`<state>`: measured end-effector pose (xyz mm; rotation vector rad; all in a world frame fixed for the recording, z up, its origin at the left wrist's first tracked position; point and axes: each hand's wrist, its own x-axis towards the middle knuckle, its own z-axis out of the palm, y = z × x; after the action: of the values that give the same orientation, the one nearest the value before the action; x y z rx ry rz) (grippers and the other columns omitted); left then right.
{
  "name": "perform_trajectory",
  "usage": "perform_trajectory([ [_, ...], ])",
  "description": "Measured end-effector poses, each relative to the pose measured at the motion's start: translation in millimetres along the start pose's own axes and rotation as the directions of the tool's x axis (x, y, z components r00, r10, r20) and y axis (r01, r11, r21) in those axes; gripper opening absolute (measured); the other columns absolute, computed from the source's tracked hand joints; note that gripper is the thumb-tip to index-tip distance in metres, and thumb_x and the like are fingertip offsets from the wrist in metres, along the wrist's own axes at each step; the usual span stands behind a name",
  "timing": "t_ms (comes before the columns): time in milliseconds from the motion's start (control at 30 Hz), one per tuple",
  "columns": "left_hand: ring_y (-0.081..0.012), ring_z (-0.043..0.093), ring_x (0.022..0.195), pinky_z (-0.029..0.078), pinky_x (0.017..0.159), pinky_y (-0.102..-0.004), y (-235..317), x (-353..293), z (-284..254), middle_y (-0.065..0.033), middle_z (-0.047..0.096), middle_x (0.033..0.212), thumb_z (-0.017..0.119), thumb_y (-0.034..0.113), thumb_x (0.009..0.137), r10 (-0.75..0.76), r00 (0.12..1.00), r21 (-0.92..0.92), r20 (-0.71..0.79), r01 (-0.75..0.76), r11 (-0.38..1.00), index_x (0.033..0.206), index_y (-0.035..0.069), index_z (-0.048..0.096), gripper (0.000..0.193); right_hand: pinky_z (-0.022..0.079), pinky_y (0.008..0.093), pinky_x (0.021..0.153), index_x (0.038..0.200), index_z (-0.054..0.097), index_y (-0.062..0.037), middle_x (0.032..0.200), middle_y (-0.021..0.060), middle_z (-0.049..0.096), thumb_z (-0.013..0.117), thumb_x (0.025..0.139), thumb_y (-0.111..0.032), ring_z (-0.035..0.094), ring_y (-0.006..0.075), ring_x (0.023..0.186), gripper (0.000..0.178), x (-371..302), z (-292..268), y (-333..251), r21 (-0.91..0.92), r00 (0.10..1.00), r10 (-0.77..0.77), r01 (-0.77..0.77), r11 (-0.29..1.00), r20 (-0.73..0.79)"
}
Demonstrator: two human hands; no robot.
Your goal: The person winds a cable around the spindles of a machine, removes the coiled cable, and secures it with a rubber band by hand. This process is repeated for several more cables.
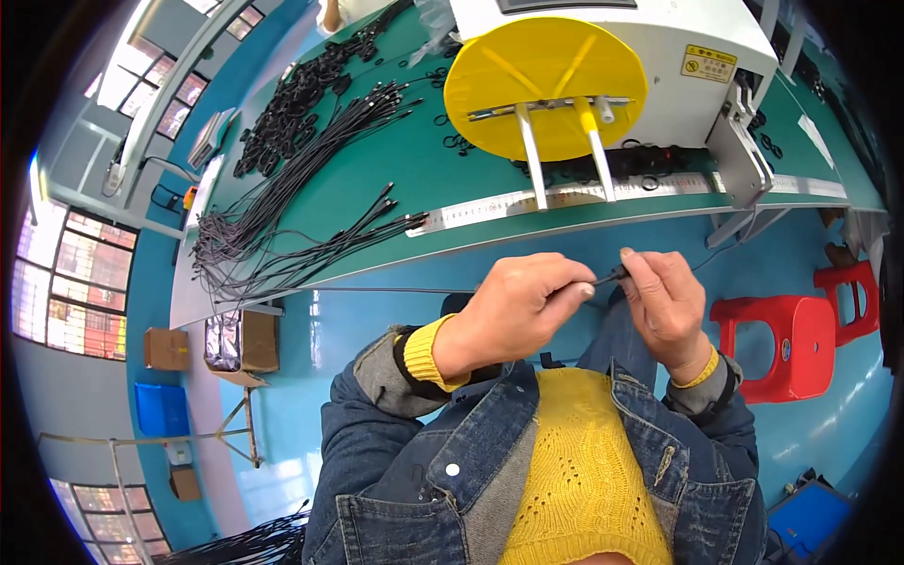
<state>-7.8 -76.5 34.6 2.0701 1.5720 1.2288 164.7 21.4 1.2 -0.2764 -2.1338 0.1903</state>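
The green counter (377,179) carries a white machine (678,56) with a yellow disc (544,85) and bundled black cables (282,226). Below it, left hand (513,311) and right hand (664,306) each pinch one thin black cable (610,277) stretched between their grips. It looks light and limp, best held near its stiffer end.

Between your hands you pinch a thin black cable (603,279) with a matt rubbery sheath, above a desk (395,179) topped in matt green mat, beside a glossy yellow plastic disc (546,75) and shiny red plastic stools (786,344).
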Motion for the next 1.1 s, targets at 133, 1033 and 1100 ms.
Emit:
perform_trajectory([
  [133, -0.0186, 0.056, 0.058, 0.043, 0.053, -0.0261, 15.4, 32.1, 8.4, -0.0087, 0.057, 0.070, 0.062, 0.001, 0.076, -0.019, 1.000, -0.038, 0.011, 0.019, 0.999, 0.086, 0.001, 0.064, 0.010, 0.046, 0.0323, 0.054, 0.097, 0.059, 0.0050, 0.081, 0.0141, 0.058, 0.066, 0.065, 0.009, 0.056, 0.0275, 0.065, 0.034, 4.6, -14.7, 24.7, -0.102, 0.998, -0.007, 0.001, 0.995, -0.063],
  [1033, -0.0068, 0.051, 0.060, 0.040, 0.054, -0.0195, -61.1, 99.6, -0.8, -0.0045, 0.057, 0.068, 0.063, 0.004, 0.079, -0.182, 0.903, -0.047, -0.389, 0.177, 0.983, 0.088, -0.002, 0.065, 0.012, 0.048, 0.0427, 0.059, 0.063, 0.058, -0.0024, 0.064, 0.0176, 0.059, 0.056, 0.079, -0.021, 0.059, 0.0341, 0.065, 0.025, 0.8, 22.2, 122.1, -0.281, 0.855, 0.516, -0.482, 0.830, 0.059],
  [1100, -0.0066, 0.051, 0.059, 0.039, 0.054, -0.0195, -65.1, 92.4, -1.2, -0.0043, 0.057, 0.068, 0.063, 0.005, 0.079, -0.149, 0.902, -0.018, -0.405, 0.155, 0.988, 0.089, -0.002, 0.065, 0.012, 0.047, 0.0443, 0.060, 0.062, 0.057, -0.0012, 0.063, 0.0180, 0.058, 0.058, 0.079, -0.023, 0.058, 0.0358, 0.064, 0.028, -19.8, 17.7, 120.0, -0.264, 0.845, 0.529, -0.495, 0.828, 0.076],
])
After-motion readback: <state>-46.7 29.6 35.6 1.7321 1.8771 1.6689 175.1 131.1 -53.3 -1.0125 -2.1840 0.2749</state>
